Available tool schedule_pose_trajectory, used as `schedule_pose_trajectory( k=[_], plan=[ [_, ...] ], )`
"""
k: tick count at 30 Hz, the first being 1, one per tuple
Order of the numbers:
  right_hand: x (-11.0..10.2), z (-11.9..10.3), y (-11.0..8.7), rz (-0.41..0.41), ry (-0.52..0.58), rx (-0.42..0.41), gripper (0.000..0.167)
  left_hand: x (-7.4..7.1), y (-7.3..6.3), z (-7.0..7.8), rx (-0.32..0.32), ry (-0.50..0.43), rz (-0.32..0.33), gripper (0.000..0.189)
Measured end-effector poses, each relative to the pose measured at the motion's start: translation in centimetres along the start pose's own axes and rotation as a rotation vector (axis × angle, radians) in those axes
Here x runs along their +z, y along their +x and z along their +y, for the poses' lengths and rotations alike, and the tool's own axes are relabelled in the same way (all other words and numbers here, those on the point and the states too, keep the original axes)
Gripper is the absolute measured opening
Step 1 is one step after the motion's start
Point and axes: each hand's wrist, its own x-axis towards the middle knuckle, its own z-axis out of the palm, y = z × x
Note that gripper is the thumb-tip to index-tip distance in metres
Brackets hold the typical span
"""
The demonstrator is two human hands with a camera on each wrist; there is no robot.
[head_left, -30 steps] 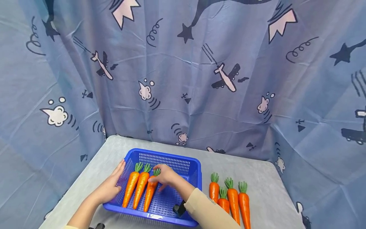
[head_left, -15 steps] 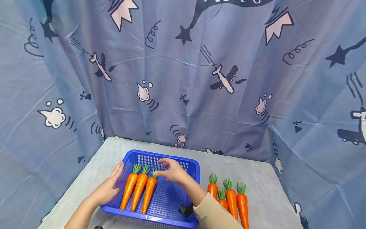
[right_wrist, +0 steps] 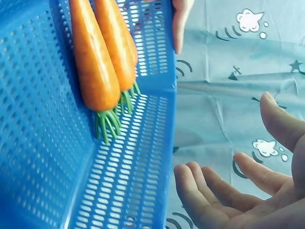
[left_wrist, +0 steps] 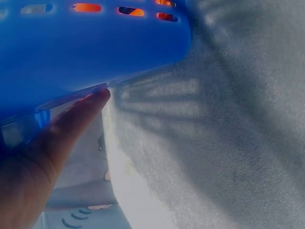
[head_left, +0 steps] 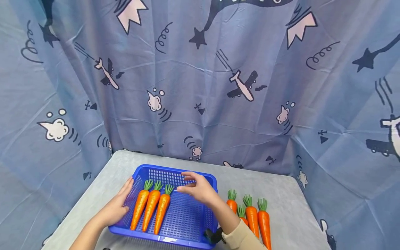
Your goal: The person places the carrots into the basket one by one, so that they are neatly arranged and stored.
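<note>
Three orange carrots with green tops lie side by side in the left half of a blue plastic basket (head_left: 184,222): the left carrot (head_left: 139,208), the middle carrot (head_left: 151,209) and the right carrot (head_left: 162,212). My left hand (head_left: 115,208) rests on the basket's left rim with straight fingers; the left wrist view shows a fingertip touching the rim. Over the basket's back right part, my right hand (head_left: 200,189) hovers with loosely bent fingers and nothing between them. The right wrist view shows the right hand (right_wrist: 248,195) apart from the carrots.
Several more carrots lie on the grey table (head_left: 281,194) right of the basket, among them the rightmost carrot (head_left: 264,224); the right forearm partly covers some. A patterned blue curtain (head_left: 200,86) encloses the table at the back and sides.
My right hand has let go of the right carrot in the basket and moved up and to the right. The left hand stays on the rim. The head view has shifted slightly.
</note>
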Motion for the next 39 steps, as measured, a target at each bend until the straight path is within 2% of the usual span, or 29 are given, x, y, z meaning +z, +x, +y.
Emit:
schedule_pose_trajectory(
  k=[10, 14, 18, 25, 31, 39],
  plan=[
    [-2.5, 0.6, -1.8, 0.078, 0.015, -0.028, 0.065, 0.1, 0.1, -0.2, -0.013, 0.001, -0.003, 0.095],
    [-3.4, 1.2, -2.3, 0.106, 0.031, -0.009, 0.065, 0.2, 0.1, -0.3, -0.015, 0.001, 0.000, 0.094],
    [-4.3, 1.8, -2.9, 0.167, 0.017, 0.019, 0.061, 0.1, 0.0, -0.3, -0.018, 0.008, 0.000, 0.094],
    [-5.6, 2.8, -4.0, 0.256, 0.054, 0.071, 0.061, 0.0, 0.1, -0.3, -0.058, 0.024, -0.022, 0.094],
    [-6.4, 4.0, -4.9, 0.298, 0.074, 0.101, 0.067, 0.1, 0.1, -0.4, -0.047, 0.028, -0.010, 0.093],
    [-8.4, 5.1, -6.3, 0.340, 0.013, 0.131, 0.068, 0.2, 0.1, -0.4, -0.010, 0.007, 0.004, 0.093]
  ],
)
